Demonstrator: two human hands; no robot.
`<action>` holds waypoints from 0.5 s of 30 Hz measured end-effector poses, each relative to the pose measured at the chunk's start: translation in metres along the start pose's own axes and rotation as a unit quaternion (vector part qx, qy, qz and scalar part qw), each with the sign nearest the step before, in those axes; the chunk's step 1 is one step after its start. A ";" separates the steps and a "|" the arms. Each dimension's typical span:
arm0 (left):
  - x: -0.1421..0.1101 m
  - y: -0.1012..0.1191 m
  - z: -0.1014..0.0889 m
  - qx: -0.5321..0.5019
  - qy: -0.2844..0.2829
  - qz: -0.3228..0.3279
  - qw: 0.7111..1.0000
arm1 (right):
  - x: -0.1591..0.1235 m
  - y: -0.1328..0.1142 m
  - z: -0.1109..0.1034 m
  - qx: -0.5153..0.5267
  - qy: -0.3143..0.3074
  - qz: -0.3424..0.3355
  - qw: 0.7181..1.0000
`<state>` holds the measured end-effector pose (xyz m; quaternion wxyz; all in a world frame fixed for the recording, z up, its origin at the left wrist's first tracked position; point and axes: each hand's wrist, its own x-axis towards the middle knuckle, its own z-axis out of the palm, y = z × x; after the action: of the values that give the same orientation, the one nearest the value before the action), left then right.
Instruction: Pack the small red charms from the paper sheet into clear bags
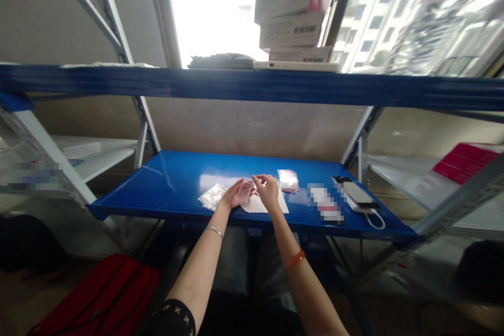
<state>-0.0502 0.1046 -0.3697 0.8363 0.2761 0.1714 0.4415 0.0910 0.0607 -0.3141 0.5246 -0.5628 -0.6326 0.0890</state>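
My left hand [236, 193] and my right hand [268, 190] meet over the front middle of a blue shelf [177, 178]. Between them they hold a small clear plastic bag [248, 187], with the fingers of both hands pinched on it. Under the hands lies a white sheet of paper [262, 205]. A pile of clear empty bags [212, 196] lies just left of my left hand. A small bag with reddish contents [288, 180] lies just right of my right hand.
A white power bank with a cable [360, 197] and a dark phone [340, 179] lie at the shelf's right end. Stacked boxes [293, 16] stand on the upper blue beam [252, 86]. White side shelves flank both sides; a red bag [106, 299] lies on the floor.
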 end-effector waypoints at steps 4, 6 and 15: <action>-0.003 0.001 0.005 0.002 -0.007 -0.002 1.000 | -0.008 0.014 0.003 0.024 0.023 0.043 0.999; -0.005 0.002 0.009 -0.002 -0.016 -0.005 1.000 | -0.016 0.028 0.005 -0.008 0.041 0.068 0.997; -0.009 0.004 0.013 -0.015 -0.028 -0.018 0.999 | -0.035 0.051 0.008 -0.109 -0.023 0.061 0.992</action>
<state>-0.0510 0.0950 -0.3565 0.8526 0.2730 0.1461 0.4210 0.1094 0.0545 -0.3728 0.4387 -0.6521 -0.6149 0.0642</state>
